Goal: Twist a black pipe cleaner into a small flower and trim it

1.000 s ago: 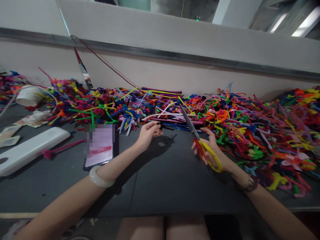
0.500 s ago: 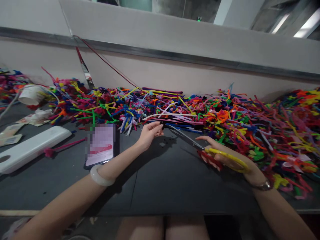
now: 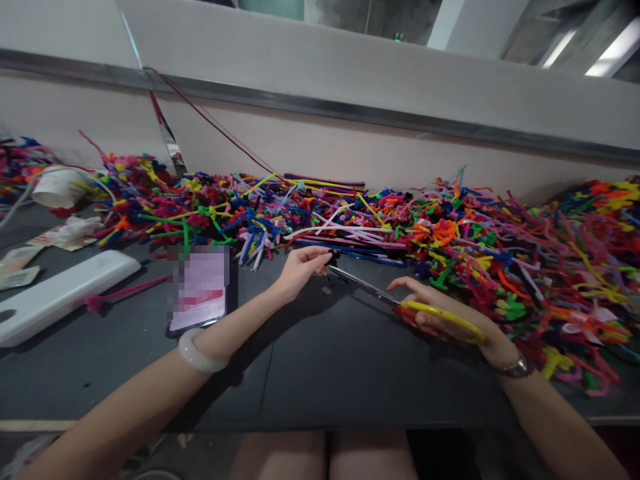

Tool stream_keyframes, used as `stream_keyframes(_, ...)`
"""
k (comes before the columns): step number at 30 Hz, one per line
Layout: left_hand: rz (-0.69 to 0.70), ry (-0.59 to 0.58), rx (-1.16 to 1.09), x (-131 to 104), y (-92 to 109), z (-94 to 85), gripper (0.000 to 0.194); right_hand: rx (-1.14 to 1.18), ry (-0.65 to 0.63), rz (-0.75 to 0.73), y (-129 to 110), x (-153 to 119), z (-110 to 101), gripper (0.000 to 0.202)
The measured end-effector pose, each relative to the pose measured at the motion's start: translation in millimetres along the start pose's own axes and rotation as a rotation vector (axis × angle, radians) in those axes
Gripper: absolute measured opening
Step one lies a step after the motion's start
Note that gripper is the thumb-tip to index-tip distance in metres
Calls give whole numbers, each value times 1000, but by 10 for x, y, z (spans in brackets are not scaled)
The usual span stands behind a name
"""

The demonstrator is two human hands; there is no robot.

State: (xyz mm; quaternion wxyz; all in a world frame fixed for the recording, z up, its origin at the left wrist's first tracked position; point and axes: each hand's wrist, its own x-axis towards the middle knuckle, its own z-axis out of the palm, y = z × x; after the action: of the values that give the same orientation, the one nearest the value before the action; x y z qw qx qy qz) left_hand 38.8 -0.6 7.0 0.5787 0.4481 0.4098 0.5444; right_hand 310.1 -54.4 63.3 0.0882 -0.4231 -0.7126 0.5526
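Note:
My left hand (image 3: 300,272) is closed in a pinch on a small black fuzzy piece (image 3: 335,257), probably a bit of pipe cleaner; its exact shape is hard to make out against the dark table. Scissors (image 3: 367,289) with one yellow and one red handle are held in my right hand (image 3: 445,307), its index finger stretched along above the blades. The blades look nearly closed, and their tips reach to just beside the black piece and my left fingertips. Small black scraps lie on the table below.
Tangled colourful pipe cleaners (image 3: 440,233) are heaped along the wall behind and to the right. To the left lie a phone (image 3: 200,287), a long white plastic case (image 3: 70,297), a pink pipe-cleaner stem (image 3: 133,290), a white paper cup (image 3: 53,190) and crumpled tissue (image 3: 77,230). A red cable (image 3: 215,123) crosses the wall.
My right hand has moved slightly left, bringing the scissors closer to my left fingertips, and the blades have come together. My left hand stays almost in place, still pinching the black piece.

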Motion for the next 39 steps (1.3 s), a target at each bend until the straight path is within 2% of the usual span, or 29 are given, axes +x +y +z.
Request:
stream_keyframes(9,6,-6,35,3,-9,-9,21,65,36,14,4,18,17,59)
stream_keyframes(20,13,-14,25,11,-29,-20,20,29,30,-15,85,52,8,49)
stream_keyframes(30,32,-5,38,18,-27,-23,21,23,36,-9,76,55,10,49)
stream_keyframes(39,33,12,45,13,-7,-15,22,-22,100,1,143,77,24,40)
